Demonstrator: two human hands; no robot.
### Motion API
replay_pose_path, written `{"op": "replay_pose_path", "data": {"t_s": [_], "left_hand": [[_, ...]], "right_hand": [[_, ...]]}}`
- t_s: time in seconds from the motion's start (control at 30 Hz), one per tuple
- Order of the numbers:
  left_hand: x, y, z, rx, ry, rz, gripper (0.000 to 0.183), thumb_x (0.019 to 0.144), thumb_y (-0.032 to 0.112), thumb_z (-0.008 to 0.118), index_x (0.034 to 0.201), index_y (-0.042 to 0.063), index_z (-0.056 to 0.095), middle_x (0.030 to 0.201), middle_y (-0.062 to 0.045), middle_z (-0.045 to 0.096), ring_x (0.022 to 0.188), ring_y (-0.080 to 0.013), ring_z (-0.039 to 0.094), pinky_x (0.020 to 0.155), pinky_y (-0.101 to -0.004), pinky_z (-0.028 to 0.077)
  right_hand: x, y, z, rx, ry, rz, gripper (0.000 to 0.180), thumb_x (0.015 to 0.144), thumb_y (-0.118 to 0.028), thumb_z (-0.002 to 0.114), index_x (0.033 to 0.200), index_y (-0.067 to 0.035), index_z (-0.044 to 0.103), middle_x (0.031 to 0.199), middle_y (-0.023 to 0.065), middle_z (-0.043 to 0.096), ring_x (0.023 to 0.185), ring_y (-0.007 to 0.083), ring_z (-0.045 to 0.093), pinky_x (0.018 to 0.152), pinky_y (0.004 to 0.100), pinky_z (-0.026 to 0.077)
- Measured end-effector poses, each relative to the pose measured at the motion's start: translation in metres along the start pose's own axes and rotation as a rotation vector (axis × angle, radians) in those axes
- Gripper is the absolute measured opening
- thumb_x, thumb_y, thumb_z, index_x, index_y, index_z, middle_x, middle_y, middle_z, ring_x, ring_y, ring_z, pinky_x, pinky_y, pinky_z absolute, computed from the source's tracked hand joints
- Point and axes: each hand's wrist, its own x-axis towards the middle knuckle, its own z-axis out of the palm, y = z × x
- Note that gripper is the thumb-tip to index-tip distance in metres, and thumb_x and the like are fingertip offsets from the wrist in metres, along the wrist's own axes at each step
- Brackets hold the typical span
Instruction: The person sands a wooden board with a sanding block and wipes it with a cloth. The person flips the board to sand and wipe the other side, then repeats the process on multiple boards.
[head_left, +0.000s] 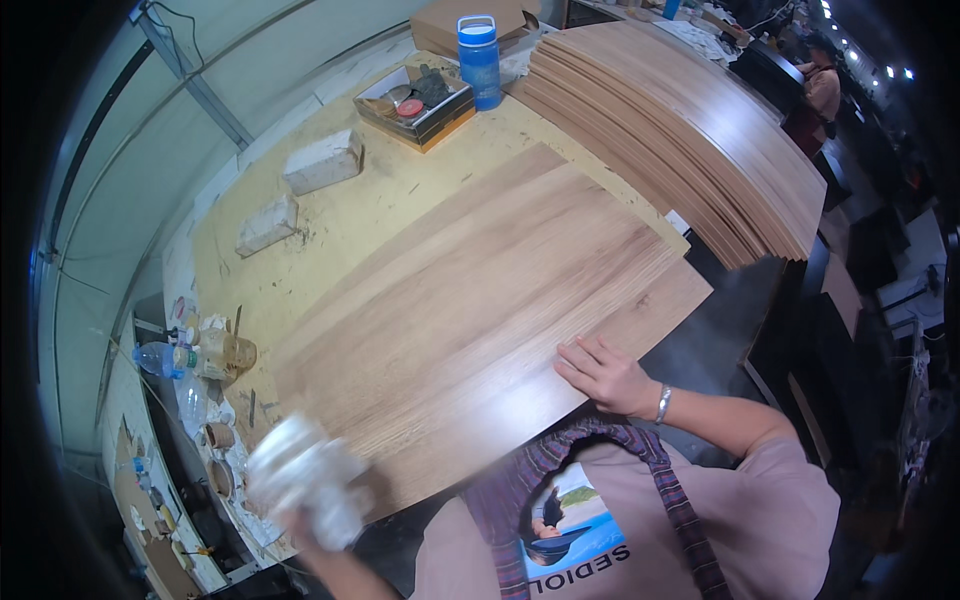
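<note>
A wood-grain laminated board lies flat on the worktable in front of me. My left hand is at the board's near left corner, gripping a bunched white cloth. Both are blurred by motion, and the cloth hides most of the fingers. I cannot tell whether the cloth touches the board. My right hand, with a silver bracelet at its wrist, rests on the near right edge of the board. Its fingers are spread over the top face and hold nothing.
A tall stack of similar boards stands back right. Behind lie two whitish wrapped blocks, an open box of small items and a blue bottle. Plastic bottles and containers crowd the left edge. A person stands far right.
</note>
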Motion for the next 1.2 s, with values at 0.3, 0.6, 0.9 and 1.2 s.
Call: {"op": "replay_pose_path", "data": {"t_s": [0.3,0.6,0.9,1.2], "left_hand": [[-0.096,-0.077,-0.030,-0.170,0.328,-0.693,0.025,0.091,0.019,0.063,0.111,0.005,0.065,0.108,-0.011,0.069,0.094,-0.0231,0.068,0.079,-0.0413,0.056],[-0.082,-0.160,0.122,-1.060,-0.250,-1.111,0.031,0.098,0.028,0.058,0.122,0.007,0.059,0.110,-0.010,0.066,0.094,-0.0251,0.066,0.078,-0.0418,0.056],[-0.082,-0.175,0.156,-0.832,-0.368,-0.998,0.035,0.095,0.020,0.060,0.126,0.003,0.060,0.113,-0.011,0.067,0.094,-0.0233,0.066,0.079,-0.0385,0.055],[-0.031,-0.129,0.217,-0.496,-0.607,-0.851,0.033,0.092,0.012,0.064,0.122,-0.001,0.061,0.107,-0.010,0.069,0.087,-0.0202,0.067,0.074,-0.0338,0.054]], "right_hand": [[0.075,-0.029,-0.128,-0.040,0.268,-0.077,0.023,0.072,-0.005,0.069,0.095,-0.003,0.071,0.097,0.0134,0.072,0.080,0.0271,0.070,0.066,0.0360,0.057],[0.192,-0.028,-0.218,-0.025,0.327,0.118,0.014,0.072,-0.009,0.075,0.077,-0.004,0.064,0.071,0.0153,0.065,0.077,0.0348,0.066,0.067,0.0460,0.051],[0.205,0.031,-0.217,0.174,0.098,0.551,0.025,0.070,-0.018,0.073,0.074,0.005,0.067,0.073,0.0285,0.062,0.076,0.0419,0.065,0.070,0.0483,0.050],[0.117,0.197,-0.225,-0.011,0.239,0.809,0.034,0.082,-0.028,0.065,0.072,0.005,0.069,0.072,0.0284,0.065,0.066,0.0396,0.067,0.065,0.0481,0.052]]}}
